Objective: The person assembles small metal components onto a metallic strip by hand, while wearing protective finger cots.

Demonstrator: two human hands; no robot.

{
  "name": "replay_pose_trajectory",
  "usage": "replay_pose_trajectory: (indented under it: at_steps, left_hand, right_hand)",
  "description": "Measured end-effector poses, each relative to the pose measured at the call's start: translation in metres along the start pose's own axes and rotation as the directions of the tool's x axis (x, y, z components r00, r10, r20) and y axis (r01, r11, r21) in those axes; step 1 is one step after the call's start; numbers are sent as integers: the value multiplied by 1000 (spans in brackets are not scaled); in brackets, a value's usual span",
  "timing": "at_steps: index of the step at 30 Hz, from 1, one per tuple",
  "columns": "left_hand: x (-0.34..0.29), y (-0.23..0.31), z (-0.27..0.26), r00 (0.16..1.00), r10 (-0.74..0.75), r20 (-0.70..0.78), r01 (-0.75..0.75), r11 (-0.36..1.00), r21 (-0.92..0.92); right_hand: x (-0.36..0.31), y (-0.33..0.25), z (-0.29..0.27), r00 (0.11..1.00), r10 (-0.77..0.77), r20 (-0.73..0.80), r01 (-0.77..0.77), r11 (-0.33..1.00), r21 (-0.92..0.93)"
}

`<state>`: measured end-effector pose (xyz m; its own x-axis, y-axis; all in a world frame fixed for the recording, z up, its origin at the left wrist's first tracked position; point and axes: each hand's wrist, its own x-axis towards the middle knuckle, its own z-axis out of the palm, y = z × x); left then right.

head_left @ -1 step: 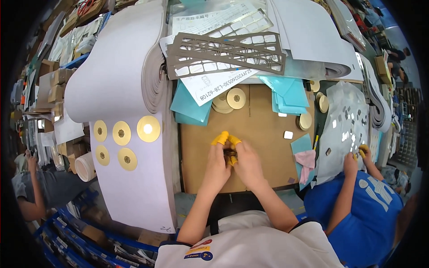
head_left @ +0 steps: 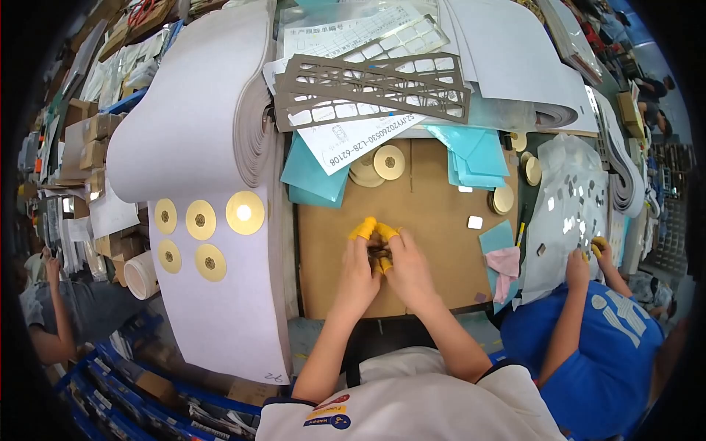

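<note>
My left hand (head_left: 358, 261) and my right hand (head_left: 403, 266) meet over the brown cardboard sheet (head_left: 327, 283). Yellow finger cots cover several fingertips. The fingers curl together around something small and dark, mostly hidden between them, so its kind does not show. Beyond my hands, round gold discs (head_left: 389, 162) with dark centre patterns lie in a small overlapping pile. To the left, several more gold discs (head_left: 201, 220) are laid out on white sheet material (head_left: 235, 316); one of them carries a bright white glare.
Brown cut-out frames (head_left: 368, 92) lie over papers at the back. Teal sheets (head_left: 478, 158) flank the cardboard. At right are a small white square (head_left: 474, 222), a pink cloth (head_left: 503, 263) and a pen (head_left: 520, 234). A co-worker in blue (head_left: 588, 331) handles small pieces on a plastic sheet (head_left: 562, 213).
</note>
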<state>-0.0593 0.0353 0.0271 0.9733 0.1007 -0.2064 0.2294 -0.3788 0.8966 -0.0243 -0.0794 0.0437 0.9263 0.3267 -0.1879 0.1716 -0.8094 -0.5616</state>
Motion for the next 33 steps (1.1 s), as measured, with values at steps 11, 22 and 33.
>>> replay_pose_trajectory:
  at_steps: [11,22,33]
  left_hand:
    - [-13,-13,-2,999,15,-44,-15,1000,10]
    - [-34,-15,9,991,-103,-83,89,983,-158]
    - [-40,-17,36,966,-152,-208,43,890,-454]
  right_hand:
    - [-2,10,-3,990,-138,37,138,990,-1]
    - [-10,16,-1,969,-245,-34,246,969,9]
    - [-19,30,10,996,-88,-13,89,980,180]
